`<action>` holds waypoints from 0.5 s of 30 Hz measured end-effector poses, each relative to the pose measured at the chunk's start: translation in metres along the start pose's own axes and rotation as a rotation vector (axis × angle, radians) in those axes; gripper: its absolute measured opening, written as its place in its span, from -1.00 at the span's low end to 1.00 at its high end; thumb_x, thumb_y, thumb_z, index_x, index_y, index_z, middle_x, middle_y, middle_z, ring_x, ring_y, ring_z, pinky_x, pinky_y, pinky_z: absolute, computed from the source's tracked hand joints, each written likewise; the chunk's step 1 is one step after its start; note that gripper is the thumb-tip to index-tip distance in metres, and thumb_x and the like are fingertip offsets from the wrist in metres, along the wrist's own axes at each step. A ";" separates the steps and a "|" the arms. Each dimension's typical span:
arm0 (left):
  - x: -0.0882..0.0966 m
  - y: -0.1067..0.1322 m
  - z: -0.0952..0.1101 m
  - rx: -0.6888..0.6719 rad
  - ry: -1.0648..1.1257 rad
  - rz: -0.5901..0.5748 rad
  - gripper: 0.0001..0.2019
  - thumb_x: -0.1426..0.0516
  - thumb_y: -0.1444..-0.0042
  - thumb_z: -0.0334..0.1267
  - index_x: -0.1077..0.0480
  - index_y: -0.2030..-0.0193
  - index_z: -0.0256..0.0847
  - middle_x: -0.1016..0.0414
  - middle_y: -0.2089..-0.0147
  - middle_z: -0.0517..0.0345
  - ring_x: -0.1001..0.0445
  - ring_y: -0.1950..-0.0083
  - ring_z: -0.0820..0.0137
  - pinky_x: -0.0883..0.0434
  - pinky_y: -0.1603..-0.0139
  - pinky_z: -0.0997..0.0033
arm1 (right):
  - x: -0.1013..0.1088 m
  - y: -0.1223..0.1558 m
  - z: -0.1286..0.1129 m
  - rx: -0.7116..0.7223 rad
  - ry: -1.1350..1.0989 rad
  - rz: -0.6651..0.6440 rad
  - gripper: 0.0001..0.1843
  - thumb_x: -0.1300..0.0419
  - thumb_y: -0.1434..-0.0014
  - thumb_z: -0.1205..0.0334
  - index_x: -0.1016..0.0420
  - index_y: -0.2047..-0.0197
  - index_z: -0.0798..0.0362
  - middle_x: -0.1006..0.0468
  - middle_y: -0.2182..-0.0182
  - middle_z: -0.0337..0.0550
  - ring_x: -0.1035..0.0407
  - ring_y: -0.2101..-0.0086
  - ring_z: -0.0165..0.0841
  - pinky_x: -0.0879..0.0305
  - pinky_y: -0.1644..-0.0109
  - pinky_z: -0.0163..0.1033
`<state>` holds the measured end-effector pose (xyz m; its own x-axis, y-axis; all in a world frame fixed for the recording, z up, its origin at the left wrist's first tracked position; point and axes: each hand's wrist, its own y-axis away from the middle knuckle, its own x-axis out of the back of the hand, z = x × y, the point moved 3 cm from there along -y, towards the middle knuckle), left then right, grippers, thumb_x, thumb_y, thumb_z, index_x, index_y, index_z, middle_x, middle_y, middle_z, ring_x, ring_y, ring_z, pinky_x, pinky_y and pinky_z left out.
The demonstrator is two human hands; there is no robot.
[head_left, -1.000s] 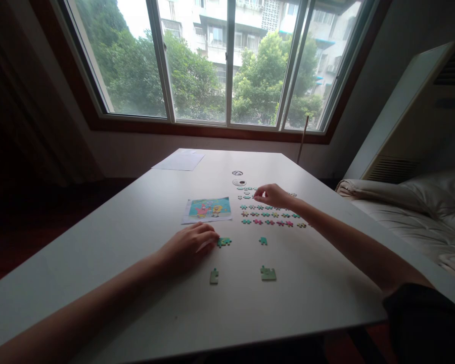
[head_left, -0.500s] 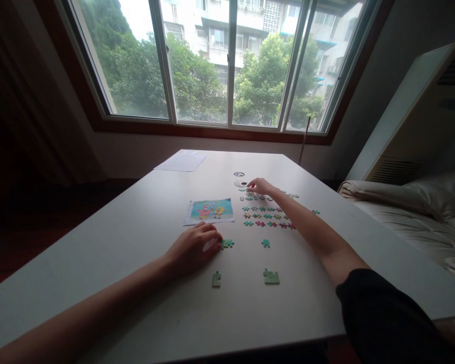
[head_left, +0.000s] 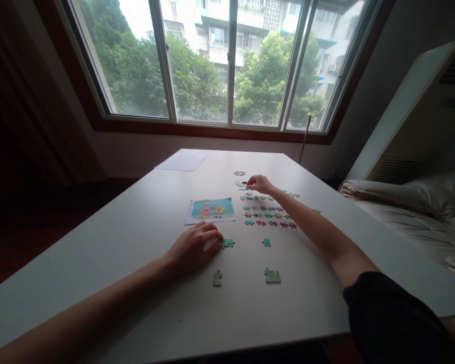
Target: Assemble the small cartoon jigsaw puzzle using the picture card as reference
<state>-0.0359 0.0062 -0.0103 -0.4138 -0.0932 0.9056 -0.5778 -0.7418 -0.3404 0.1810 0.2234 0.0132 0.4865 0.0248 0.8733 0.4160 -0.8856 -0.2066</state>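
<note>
My left hand [head_left: 194,247] lies curled on the white table [head_left: 136,242], its fingertips touching a green joined puzzle piece [head_left: 228,243]. My right hand [head_left: 258,183] is stretched far forward, fingers pinched at the far end of the rows of small loose puzzle pieces [head_left: 267,215]; what the pinch holds is too small to make out. A colourful reference picture [head_left: 211,210] lies just beyond my left hand. Nearer me lie a small teal piece [head_left: 266,242], a green piece [head_left: 217,278] and a joined green chunk [head_left: 272,275].
A round disc [head_left: 240,182] and a smaller dark one [head_left: 239,173] sit beyond the rows. A sheet of paper [head_left: 181,161] lies at the far left corner. A thin stick [head_left: 302,139] leans by the window. A bed with pillows [head_left: 420,207] is at the right.
My right hand reached forward from the middle of the rows to their far end near the round disc, then lifted slightly. My left hand stayed put on the green piece.
</note>
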 end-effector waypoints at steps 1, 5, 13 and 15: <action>0.000 0.000 0.000 0.003 0.000 -0.001 -0.82 -0.03 -0.17 -0.26 -0.44 0.19 -0.15 -0.44 0.16 0.09 -0.37 0.12 0.29 -0.39 0.10 0.27 | 0.002 0.007 -0.003 0.018 -0.037 0.025 -0.82 -0.20 -0.09 0.24 -0.50 0.27 0.19 -0.55 0.31 -0.07 -0.42 0.27 -0.37 -0.33 0.18 -0.28; 0.000 0.000 0.002 0.016 0.002 -0.001 -0.82 -0.02 -0.17 -0.26 -0.44 0.21 -0.15 -0.45 0.16 0.09 -0.37 0.12 0.28 -0.38 0.10 0.27 | 0.006 0.051 -0.023 0.101 -0.175 0.028 -0.75 -0.18 -0.11 0.19 -0.48 0.19 0.17 -0.57 0.31 -0.10 -0.43 0.35 -0.45 -0.34 0.27 -0.36; -0.002 -0.001 0.001 0.027 0.001 0.014 -0.83 -0.03 -0.15 -0.26 -0.44 0.23 -0.15 -0.44 0.16 0.08 -0.36 0.12 0.28 -0.37 0.10 0.26 | -0.006 0.154 -0.073 0.236 -0.346 -0.205 -0.81 -0.19 -0.07 0.23 -0.57 0.27 0.11 -0.57 0.44 -0.17 -0.34 0.47 -0.48 -0.22 0.41 -0.38; -0.002 -0.001 0.002 0.027 -0.002 0.012 -0.83 -0.02 -0.16 -0.26 -0.44 0.22 -0.15 -0.44 0.16 0.08 -0.36 0.12 0.28 -0.37 0.10 0.25 | -0.007 0.166 -0.079 0.234 -0.348 -0.211 -0.83 -0.19 -0.07 0.25 -0.57 0.29 0.11 -0.55 0.47 -0.19 -0.30 0.49 -0.50 -0.18 0.42 -0.40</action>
<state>-0.0335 0.0060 -0.0115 -0.4189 -0.1040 0.9020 -0.5532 -0.7585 -0.3444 0.1857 0.0394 0.0076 0.5845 0.3829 0.7154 0.6765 -0.7168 -0.1691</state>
